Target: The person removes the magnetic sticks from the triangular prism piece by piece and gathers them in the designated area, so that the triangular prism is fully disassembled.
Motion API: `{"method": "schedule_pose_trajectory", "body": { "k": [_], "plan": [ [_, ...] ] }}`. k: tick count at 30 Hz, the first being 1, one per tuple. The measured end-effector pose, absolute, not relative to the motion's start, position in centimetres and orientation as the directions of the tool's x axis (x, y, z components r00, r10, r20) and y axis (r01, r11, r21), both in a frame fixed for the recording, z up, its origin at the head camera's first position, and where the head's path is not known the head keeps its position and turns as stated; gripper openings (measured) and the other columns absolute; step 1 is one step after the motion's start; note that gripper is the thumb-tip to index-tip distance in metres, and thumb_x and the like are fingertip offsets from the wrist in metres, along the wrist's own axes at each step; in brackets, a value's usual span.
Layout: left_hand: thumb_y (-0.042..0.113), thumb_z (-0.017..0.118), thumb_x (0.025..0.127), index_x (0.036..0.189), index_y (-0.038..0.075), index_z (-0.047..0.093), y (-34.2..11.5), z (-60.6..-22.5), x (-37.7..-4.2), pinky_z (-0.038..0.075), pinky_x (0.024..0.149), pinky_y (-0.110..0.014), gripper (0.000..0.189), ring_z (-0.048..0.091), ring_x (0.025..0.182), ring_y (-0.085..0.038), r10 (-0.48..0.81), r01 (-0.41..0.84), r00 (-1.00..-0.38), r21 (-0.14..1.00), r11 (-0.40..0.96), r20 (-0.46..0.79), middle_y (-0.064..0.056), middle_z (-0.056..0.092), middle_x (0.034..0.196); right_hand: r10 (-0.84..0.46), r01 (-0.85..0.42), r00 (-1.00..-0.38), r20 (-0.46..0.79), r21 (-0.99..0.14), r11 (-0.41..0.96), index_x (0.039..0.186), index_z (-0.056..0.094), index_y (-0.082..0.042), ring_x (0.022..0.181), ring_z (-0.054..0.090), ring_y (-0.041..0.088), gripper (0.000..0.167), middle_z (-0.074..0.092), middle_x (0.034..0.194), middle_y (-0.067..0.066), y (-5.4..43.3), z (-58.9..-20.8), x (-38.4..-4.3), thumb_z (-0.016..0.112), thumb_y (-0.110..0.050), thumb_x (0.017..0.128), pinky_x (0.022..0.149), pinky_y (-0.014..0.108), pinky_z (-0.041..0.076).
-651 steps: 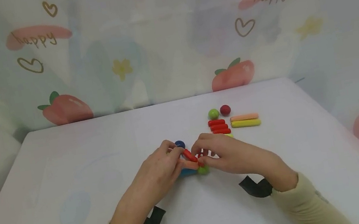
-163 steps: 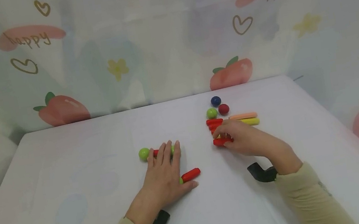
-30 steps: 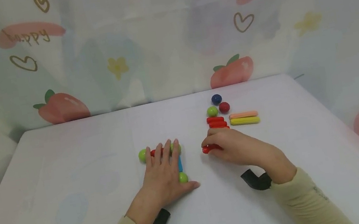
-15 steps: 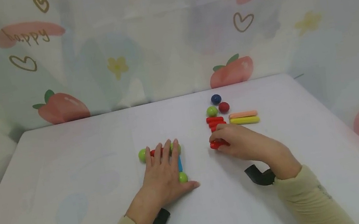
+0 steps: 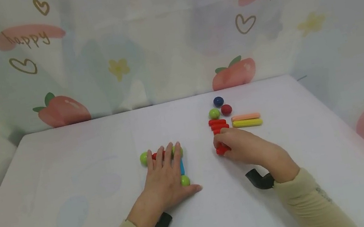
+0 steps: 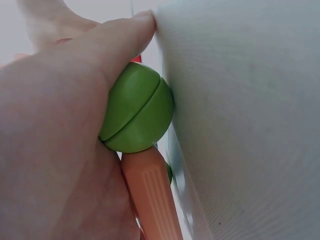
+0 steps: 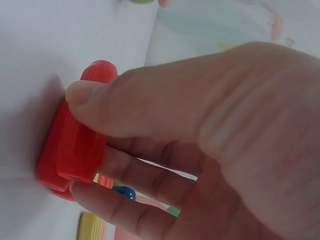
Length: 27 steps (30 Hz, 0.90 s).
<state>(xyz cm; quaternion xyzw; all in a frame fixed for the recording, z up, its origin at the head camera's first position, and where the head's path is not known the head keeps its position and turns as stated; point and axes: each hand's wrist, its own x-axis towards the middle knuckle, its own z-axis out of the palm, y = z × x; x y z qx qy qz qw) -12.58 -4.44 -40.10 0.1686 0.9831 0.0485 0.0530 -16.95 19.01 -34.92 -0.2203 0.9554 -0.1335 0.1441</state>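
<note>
My left hand (image 5: pixel 165 179) lies with straight, spread fingers over joined toy balls and sticks. Green balls (image 5: pixel 185 180), a red stick (image 5: pixel 154 156) and a blue stick (image 5: pixel 181 166) show around it. In the left wrist view, a green ball (image 6: pixel 137 110) meets an orange stick (image 6: pixel 152 195) under the palm; much of the assembly is hidden. My right hand (image 5: pixel 244 143) pinches a red stick (image 7: pixel 82 145) between thumb and fingers. Another red stick (image 7: pixel 52 160) lies close against it, and whether it is also held is unclear.
Behind the right hand lie several red sticks (image 5: pixel 217 122), an orange stick (image 5: pixel 245 117) and a yellow stick (image 5: pixel 247 123). A blue ball (image 5: pixel 218 101), a green ball (image 5: pixel 214 114) and a dark red ball (image 5: pixel 226 109) sit farther back. A patterned curtain (image 5: pixel 158 53) borders the table's far edge.
The blue ball has gone from between the hands to the back. The red stick by the left thumb is gone from there. Lately, the right hand shifted slightly right; the left stayed.
</note>
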Motion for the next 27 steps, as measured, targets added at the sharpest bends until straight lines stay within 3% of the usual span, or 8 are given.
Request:
{"method": "schedule_pose_trajectory", "body": {
  "k": [12,20,27],
  "plan": [
    [0.079,0.063,0.074,0.159,0.012,0.011,-4.3,-40.2,-12.6,0.009,0.12,-0.065,0.12,0.023,0.148,-0.039,0.335,0.323,-0.937,0.117,0.939,-0.1,-0.014,0.023,0.163,-0.471,-0.419,-0.857,-0.211,-0.247,0.874,0.106,0.067,-0.015,0.095,0.054,0.019,0.029,0.056,0.097,0.004,18.7,-35.1,-16.6,0.079,-0.005,0.082,0.077,0.032,0.057],
    [0.081,0.062,0.073,0.159,0.012,0.011,-4.4,-40.1,-12.7,0.01,0.12,-0.065,0.122,0.025,0.148,-0.038,0.342,0.332,-0.935,0.109,0.937,-0.091,-0.014,0.024,0.163,-0.469,-0.407,-0.862,-0.193,-0.288,0.867,0.109,0.067,-0.013,0.091,0.055,0.016,0.025,0.057,0.096,0.004,18.7,-34.8,-16.5,0.076,-0.008,0.086,0.078,0.031,0.056],
    [0.078,0.076,0.062,0.161,0.019,0.008,-6.0,-38.7,-12.7,0.001,0.121,-0.063,0.134,0.012,0.153,-0.037,0.388,0.349,-0.908,0.228,0.909,-0.158,-0.009,0.01,0.167,-0.473,-0.405,-0.862,-0.183,-0.314,0.859,0.11,0.067,-0.012,0.088,0.057,0.016,0.02,0.059,0.098,0.004,18.4,-34.8,-16.5,0.071,-0.011,0.09,0.081,0.031,0.056]
  ]
}}
